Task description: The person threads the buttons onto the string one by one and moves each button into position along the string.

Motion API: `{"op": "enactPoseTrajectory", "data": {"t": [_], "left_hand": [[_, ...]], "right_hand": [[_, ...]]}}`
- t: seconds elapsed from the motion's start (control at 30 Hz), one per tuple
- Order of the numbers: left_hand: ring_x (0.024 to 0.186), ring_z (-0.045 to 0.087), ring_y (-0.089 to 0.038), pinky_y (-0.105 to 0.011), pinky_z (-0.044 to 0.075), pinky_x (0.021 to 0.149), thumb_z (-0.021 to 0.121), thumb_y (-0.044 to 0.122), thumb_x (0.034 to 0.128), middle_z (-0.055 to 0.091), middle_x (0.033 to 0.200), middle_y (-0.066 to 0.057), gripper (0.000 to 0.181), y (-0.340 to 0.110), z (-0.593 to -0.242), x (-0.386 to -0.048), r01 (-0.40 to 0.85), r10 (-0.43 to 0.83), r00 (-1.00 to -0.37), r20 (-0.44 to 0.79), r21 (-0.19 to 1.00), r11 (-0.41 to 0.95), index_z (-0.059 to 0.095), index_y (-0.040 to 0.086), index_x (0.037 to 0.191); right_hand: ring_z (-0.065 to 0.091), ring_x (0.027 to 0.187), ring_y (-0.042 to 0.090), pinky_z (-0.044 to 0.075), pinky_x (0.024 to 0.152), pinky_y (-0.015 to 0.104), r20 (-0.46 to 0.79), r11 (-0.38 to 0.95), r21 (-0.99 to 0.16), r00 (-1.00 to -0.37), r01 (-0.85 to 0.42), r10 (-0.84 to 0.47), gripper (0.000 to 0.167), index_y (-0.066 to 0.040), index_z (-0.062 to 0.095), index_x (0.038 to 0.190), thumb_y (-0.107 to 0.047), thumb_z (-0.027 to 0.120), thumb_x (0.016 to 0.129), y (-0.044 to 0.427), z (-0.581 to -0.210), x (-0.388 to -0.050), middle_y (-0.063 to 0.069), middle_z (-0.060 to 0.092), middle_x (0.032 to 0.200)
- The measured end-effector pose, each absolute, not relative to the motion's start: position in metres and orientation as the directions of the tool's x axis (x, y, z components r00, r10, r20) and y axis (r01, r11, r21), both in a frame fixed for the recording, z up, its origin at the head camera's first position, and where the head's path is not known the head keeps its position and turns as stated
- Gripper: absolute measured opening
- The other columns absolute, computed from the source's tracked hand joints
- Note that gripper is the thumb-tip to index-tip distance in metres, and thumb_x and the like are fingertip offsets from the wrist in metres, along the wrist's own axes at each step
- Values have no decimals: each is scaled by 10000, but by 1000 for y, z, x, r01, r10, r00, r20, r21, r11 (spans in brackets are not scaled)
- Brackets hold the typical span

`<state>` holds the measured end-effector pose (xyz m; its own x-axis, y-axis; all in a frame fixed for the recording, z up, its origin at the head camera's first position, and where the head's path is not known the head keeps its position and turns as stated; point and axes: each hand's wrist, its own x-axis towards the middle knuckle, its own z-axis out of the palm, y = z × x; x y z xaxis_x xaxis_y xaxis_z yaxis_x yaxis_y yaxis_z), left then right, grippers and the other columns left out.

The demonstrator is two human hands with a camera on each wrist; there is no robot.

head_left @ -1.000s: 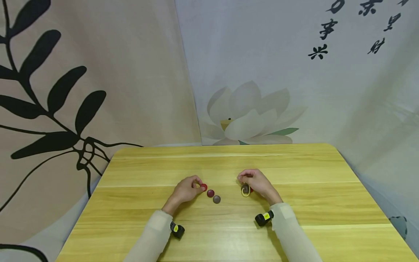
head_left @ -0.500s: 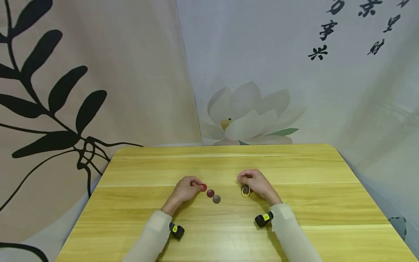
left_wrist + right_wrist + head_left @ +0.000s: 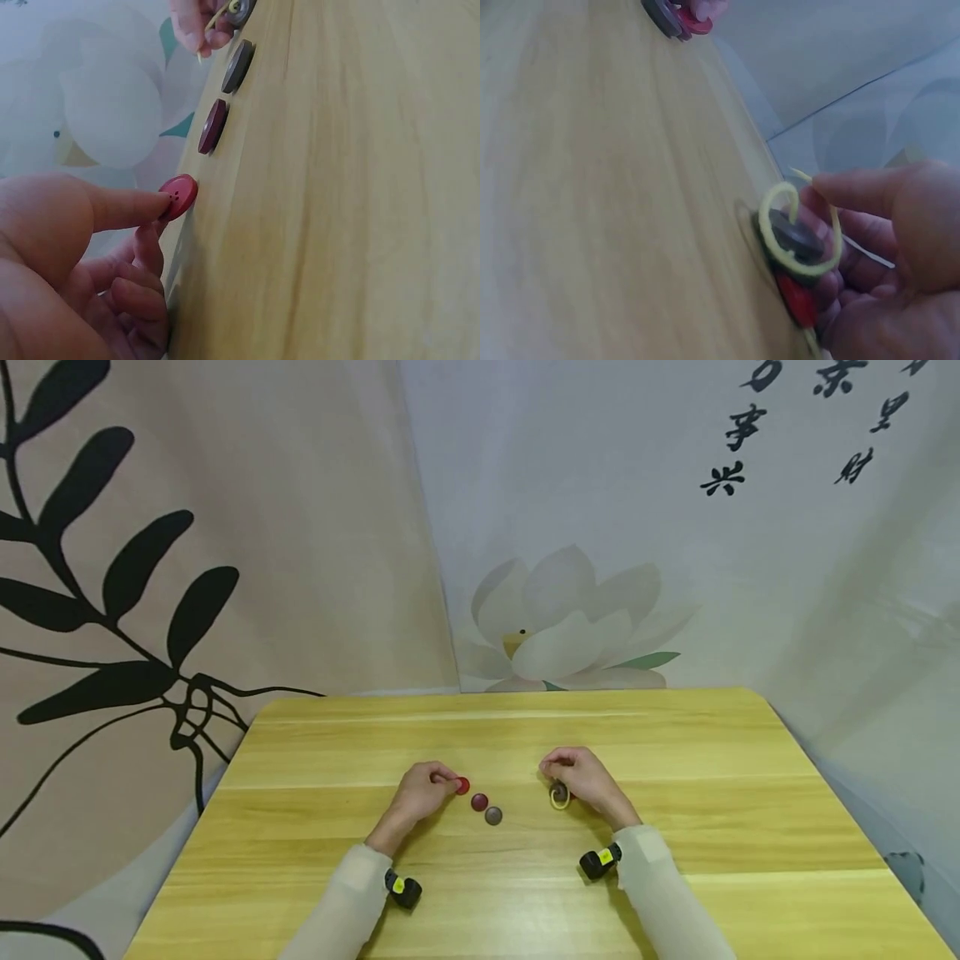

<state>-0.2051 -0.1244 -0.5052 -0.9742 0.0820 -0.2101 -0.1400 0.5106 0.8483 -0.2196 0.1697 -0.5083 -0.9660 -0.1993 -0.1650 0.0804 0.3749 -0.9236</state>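
your left hand (image 3: 423, 791) has the red button (image 3: 178, 196) pinched between thumb and finger, its holes showing in the left wrist view; whether its rim touches the tabletop (image 3: 750, 860), i can't tell. your right hand (image 3: 587, 777) pinches the yellow cord (image 3: 766, 225) close to its end, with a short tip poking past the fingers and a loop curling over a small cluster of buttons (image 3: 801, 237) that the cord seems to run through (a dark grey one, with red and green showing beneath).

so the step in hand, as i judge it, is lining up to thread the red button; the tip isn't in its holes. with your hands well apart, the next move seems to call for bringing cord and button together, the button's face square to the tip. mind the maroon button (image 3: 480, 802) and the loose grey button (image 3: 492, 816), in a slanting row near your left hand. too long a tip may bend at the hole.
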Motion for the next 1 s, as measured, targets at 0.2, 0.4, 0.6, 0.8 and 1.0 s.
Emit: {"op": "enactPoseTrajectory", "data": {"t": [0.2,0.4,0.6,0.8,1.0], "left_hand": [[613,453,-132,-241,359,532,723,143,888,578,750,-21,75,-127,-501,-208,-149,54,-978,-201,858,491,711,69,878],[632,458,-134,-252,361,565,733,136,875,564,709,-8,80,-128,-500,-209,-168,19,-980,-199,870,463,724,59,859],[640,459,-136,-250,356,561,738,151,877,595,731,-29,88,-128,-501,-207,-173,-9,-982,-188,884,434,729,64,867],[662,462,-154,-265,351,574,722,169,893,635,795,-65,99,-126,-498,-205,-173,-6,-983,-186,901,397,724,71,906],[690,455,-155,-258,343,578,727,181,892,640,820,-35,94,-122,-494,-203,-159,1,-985,-171,919,361,730,88,901]], "right_hand": [[585,795,183,492,664,293,-140,353,-934,-972,65,-191,143,-11,727,1005,-97,619,965,167,-504,-221,102,695,923],[582,796,188,492,659,296,-127,337,-940,-973,57,-191,165,-9,727,1020,-132,629,969,167,-507,-221,114,690,930],[625,869,221,510,726,315,-109,323,-945,-977,45,-185,185,3,716,1049,-124,598,984,168,-510,-219,151,694,987],[639,924,278,517,783,333,-80,312,-950,-981,22,-175,196,11,707,1069,-115,577,992,164,-504,-217,158,695,1000],[621,950,300,503,817,419,-47,293,-956,-984,-5,-170,200,41,689,1080,-96,570,995,156,-489,-211,174,689,992]]}}
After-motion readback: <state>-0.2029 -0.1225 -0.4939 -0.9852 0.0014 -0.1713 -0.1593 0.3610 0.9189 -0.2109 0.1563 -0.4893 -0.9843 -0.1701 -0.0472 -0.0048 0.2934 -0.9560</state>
